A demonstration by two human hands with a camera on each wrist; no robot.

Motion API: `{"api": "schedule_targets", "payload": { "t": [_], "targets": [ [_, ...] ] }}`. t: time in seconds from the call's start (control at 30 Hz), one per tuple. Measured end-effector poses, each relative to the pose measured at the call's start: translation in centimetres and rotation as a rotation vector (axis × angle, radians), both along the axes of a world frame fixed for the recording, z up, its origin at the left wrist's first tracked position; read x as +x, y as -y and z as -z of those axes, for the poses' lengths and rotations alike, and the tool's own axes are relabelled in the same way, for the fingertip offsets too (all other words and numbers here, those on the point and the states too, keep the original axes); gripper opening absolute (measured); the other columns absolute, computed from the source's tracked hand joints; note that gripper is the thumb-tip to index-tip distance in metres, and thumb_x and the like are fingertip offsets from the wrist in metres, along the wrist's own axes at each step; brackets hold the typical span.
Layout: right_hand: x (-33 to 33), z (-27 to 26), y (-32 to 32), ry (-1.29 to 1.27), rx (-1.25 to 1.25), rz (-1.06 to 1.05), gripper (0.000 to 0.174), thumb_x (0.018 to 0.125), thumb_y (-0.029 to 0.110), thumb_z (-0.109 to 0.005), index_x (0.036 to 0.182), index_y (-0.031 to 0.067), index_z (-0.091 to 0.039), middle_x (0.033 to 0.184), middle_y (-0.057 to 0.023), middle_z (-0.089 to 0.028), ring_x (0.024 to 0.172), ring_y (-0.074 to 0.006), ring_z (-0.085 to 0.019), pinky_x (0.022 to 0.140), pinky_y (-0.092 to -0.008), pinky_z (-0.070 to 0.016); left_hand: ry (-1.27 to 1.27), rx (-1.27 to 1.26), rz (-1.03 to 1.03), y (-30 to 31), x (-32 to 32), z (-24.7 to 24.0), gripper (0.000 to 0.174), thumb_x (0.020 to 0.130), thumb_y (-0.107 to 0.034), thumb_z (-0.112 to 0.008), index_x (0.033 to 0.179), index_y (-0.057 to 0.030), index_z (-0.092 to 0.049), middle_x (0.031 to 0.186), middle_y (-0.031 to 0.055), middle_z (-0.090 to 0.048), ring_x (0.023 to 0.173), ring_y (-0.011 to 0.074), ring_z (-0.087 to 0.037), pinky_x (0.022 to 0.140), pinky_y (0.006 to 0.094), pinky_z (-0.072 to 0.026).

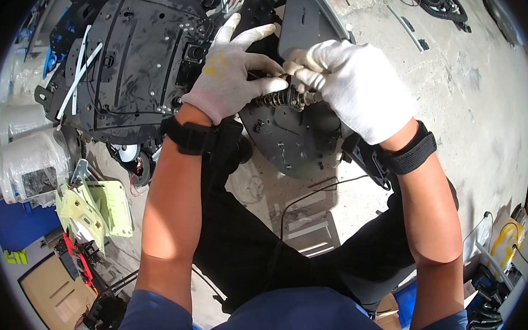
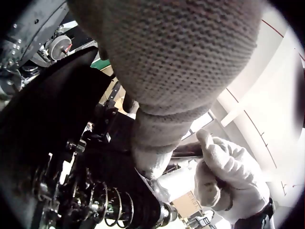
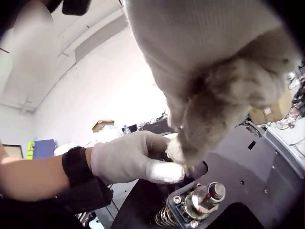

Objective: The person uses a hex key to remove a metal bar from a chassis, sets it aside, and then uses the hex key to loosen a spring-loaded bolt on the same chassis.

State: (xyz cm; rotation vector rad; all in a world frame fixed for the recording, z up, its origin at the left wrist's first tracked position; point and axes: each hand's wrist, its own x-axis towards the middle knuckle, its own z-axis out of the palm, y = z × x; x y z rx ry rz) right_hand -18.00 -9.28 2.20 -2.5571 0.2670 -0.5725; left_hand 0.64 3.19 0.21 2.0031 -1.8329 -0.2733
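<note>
My left hand (image 1: 236,72), in a white knit glove, has its upper fingers spread over dark parts, with thumb and forefinger reaching toward the other hand's fingertips. My right hand (image 1: 362,89), gloved in white too, bends its fingers in a pinch there. In the left wrist view a short dark bar (image 2: 188,150) shows at the right hand's fingertips (image 2: 205,138); I cannot tell its kind. Just below both hands lies a coil-spring shock absorber (image 1: 274,99). Its spring (image 2: 112,205) shows from the side, and a threaded bolt with a nut (image 3: 209,196) stands at its end.
Around the shock absorber are a black plate (image 1: 289,142) and a grey panel (image 1: 309,22). A large black chassis (image 1: 140,60) stands at left, two white strips (image 1: 79,78) on it. Yellow-green plates (image 1: 101,209) lie at lower left. A cable (image 1: 310,195) crosses the concrete floor.
</note>
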Motion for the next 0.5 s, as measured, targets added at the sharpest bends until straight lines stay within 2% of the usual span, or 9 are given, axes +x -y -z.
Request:
{"api": "schedule_targets", "payload": {
  "t": [0.13,0.2,0.23,0.3,0.33,0.4,0.43,0.47,0.5],
  "targets": [
    [-0.2,0.8,0.4,0.127,-0.109,-0.025,0.014,0.076,0.014,-0.060,0.088,0.0077,-0.064,0.079,-0.0126,-0.063,0.071,-0.0314,-0.062,0.063,-0.0377,-0.0507,0.044,-0.041,0.059,0.0,0.5,0.3,0.025,0.070,-0.030,-0.078,0.087,-0.0123,-0.076,0.138,0.0051,-0.051,0.137,0.0443,-0.023,0.111,0.0495,-0.0258],
    [-0.3,0.6,0.4,0.019,-0.300,0.016,0.017,0.084,0.023,-0.059,0.088,0.0064,-0.064,0.078,-0.0106,-0.065,0.071,-0.0289,-0.064,0.063,-0.0359,-0.0512,0.044,-0.026,0.056,0.1,0.6,0.2,0.025,0.070,-0.030,-0.078,0.088,-0.0133,-0.076,0.137,0.0049,-0.052,0.137,0.0448,-0.024,0.111,0.0495,-0.0258],
    [-0.1,0.3,0.3,0.021,-0.300,0.013,0.017,0.084,0.023,-0.059,0.088,0.0064,-0.064,0.078,-0.0106,-0.065,0.071,-0.0289,-0.064,0.063,-0.0359,-0.0512,0.044,-0.010,0.054,0.1,0.6,0.1,0.025,0.070,-0.031,-0.077,0.089,-0.0144,-0.076,0.136,0.0047,-0.053,0.136,0.0453,-0.025,0.111,0.0495,-0.0259],
    [0.4,-0.5,0.0,0.035,-0.045,0.256,0.037,0.091,0.038,-0.055,0.080,0.0045,-0.064,0.068,-0.0076,-0.064,0.062,-0.0235,-0.064,0.058,-0.0322,-0.0502,0.040,-0.059,0.023,0.1,0.3,0.3,0.023,0.069,-0.032,-0.077,0.086,-0.0161,-0.077,0.132,0.0027,-0.056,0.134,0.0460,-0.028,0.110,0.0512,-0.0273],
    [0.4,-1.1,0.0,0.036,-0.045,0.250,0.037,0.091,0.038,-0.055,0.080,0.0045,-0.064,0.068,-0.0076,-0.064,0.062,-0.0235,-0.064,0.058,-0.0322,-0.0502,0.035,-0.108,-0.002,0.1,0.1,0.5,0.020,0.068,-0.032,-0.077,0.083,-0.0179,-0.077,0.127,0.0006,-0.059,0.132,0.0467,-0.031,0.109,0.0529,-0.0287],
    [0.3,-2.7,0.1,-0.340,0.425,0.354,0.058,0.093,0.053,-0.048,0.070,0.0031,-0.065,0.056,-0.0059,-0.061,0.052,-0.0172,-0.062,0.052,-0.0291,-0.0474,0.042,-0.115,-0.013,0.1,0.1,0.7,0.021,0.068,-0.033,-0.078,0.083,-0.0186,-0.077,0.129,0.0000,-0.058,0.132,0.0463,-0.031,0.109,0.0522,-0.0292],
    [0.3,-3.4,-0.5,-0.310,0.613,0.354,0.057,0.093,0.050,-0.052,0.064,0.0026,-0.065,0.050,-0.0054,-0.059,0.046,-0.0135,-0.057,0.049,-0.0279,-0.0443,0.048,-0.084,-0.016,0.1,0.1,0.7,0.020,0.069,-0.031,-0.077,0.085,-0.0188,-0.077,0.132,0.0016,-0.056,0.134,0.0452,-0.029,0.110,0.0496,-0.0277],
    [0.4,-3.3,-0.6,-0.308,0.613,0.353,0.057,0.093,0.050,-0.052,0.064,0.0026,-0.065,0.050,-0.0054,-0.059,0.046,-0.0135,-0.057,0.049,-0.0279,-0.0443,0.054,-0.053,-0.017,0.1,0.1,0.6,0.020,0.069,-0.029,-0.076,0.087,-0.0191,-0.077,0.135,0.0032,-0.054,0.136,0.0440,-0.027,0.111,0.0470,-0.0262],
    [0.6,-3.0,-0.6,-0.309,0.732,0.328,0.054,0.092,0.047,-0.054,0.066,0.0022,-0.066,0.051,-0.0053,-0.060,0.046,-0.0126,-0.056,0.049,-0.0275,-0.0441,0.055,-0.053,-0.016,0.1,0.1,0.5,0.020,0.069,-0.029,-0.076,0.087,-0.0191,-0.077,0.135,0.0032,-0.054,0.136,0.0440,-0.027,0.111,0.0470,-0.0262]
  ]
}}
